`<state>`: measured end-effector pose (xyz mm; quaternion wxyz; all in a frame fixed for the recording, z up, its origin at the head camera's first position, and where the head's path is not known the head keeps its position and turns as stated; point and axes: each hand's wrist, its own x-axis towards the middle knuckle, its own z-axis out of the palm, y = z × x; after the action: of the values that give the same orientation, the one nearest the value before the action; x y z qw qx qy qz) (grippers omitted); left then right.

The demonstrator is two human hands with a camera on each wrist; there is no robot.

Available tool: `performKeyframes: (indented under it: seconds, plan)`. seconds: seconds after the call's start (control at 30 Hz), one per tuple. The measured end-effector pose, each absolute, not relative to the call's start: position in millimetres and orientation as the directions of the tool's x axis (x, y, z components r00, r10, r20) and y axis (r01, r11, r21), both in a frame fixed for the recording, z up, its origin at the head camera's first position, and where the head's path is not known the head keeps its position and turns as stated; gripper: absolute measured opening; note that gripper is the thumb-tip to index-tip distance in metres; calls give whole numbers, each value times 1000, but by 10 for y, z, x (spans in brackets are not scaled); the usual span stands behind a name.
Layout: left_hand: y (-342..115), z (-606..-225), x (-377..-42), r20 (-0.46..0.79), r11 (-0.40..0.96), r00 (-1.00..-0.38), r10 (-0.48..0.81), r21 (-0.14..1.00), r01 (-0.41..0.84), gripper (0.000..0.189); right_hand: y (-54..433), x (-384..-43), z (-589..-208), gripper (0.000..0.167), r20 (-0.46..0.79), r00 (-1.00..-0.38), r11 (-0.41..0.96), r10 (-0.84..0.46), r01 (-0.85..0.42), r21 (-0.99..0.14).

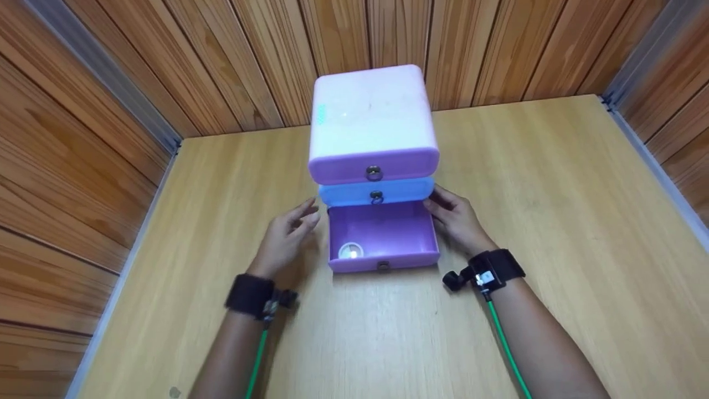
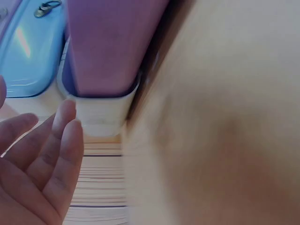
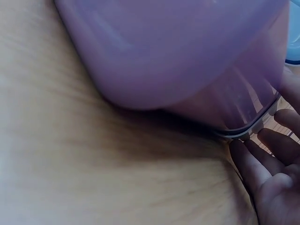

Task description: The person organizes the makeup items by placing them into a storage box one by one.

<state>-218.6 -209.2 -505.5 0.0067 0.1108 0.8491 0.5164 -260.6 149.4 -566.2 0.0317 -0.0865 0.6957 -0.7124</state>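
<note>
A small chest of drawers [image 1: 372, 111] with a pale pink top stands against the back wall. Its purple bottom drawer [image 1: 388, 228] is pulled out, and a small round white-rimmed thing [image 1: 350, 251] lies in its front left corner. The blue middle drawer [image 1: 349, 194] and the purple top drawer [image 1: 340, 170] are closed. My left hand [image 1: 282, 241] hovers just left of the chest, fingers loosely bent and holding nothing; the left wrist view shows them apart from the casing. At the chest's right side, my right hand [image 1: 457, 219] rests its fingers along the casing edge beside the open drawer.
The chest stands on a light wooden table [image 1: 554, 221]. Wood-plank walls [image 1: 266, 50] enclose the back and sides, with grey metal strips [image 1: 111, 61] at the corners. Black wrist straps [image 1: 249, 296] with green cables are on both forearms.
</note>
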Motion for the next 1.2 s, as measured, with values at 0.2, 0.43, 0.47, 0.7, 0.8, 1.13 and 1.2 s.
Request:
performKeyframes:
  seconds: [0.2,0.43,0.47,0.7,0.8,1.13,1.2]
  plan:
    - [-2302,-4926,-1889,169,751,-930,327,551,364,54,1490,-2606,-5667,60,63,-986,-81,-156,-51,-995]
    - [-2676,-4951,-1474,335,818,-807,487,149,555,47,1399,-2618,-5691,59,70,-984,-102,-164,-53,-993]
    - [-2722,-4968,-1415,324,820,-805,497,126,558,48,1397,-2617,-5693,59,68,-984,-99,-165,-52,-994]
    - [-2928,-5082,-1160,108,872,-884,455,147,466,70,1491,-2608,-5665,57,55,-987,-111,-148,-39,-993]
    - [-3004,-5112,-1096,49,894,-909,415,166,417,71,1510,-2602,-5665,58,51,-988,-118,-145,-34,-992]
    - [-3086,-5128,-1023,-27,904,-923,383,216,369,46,1503,-2603,-5681,61,39,-989,-160,-142,-16,-987]
    - [-3083,-5121,-1011,-20,898,-918,396,219,382,43,1487,-2597,-5686,62,32,-988,-174,-148,-6,-985]
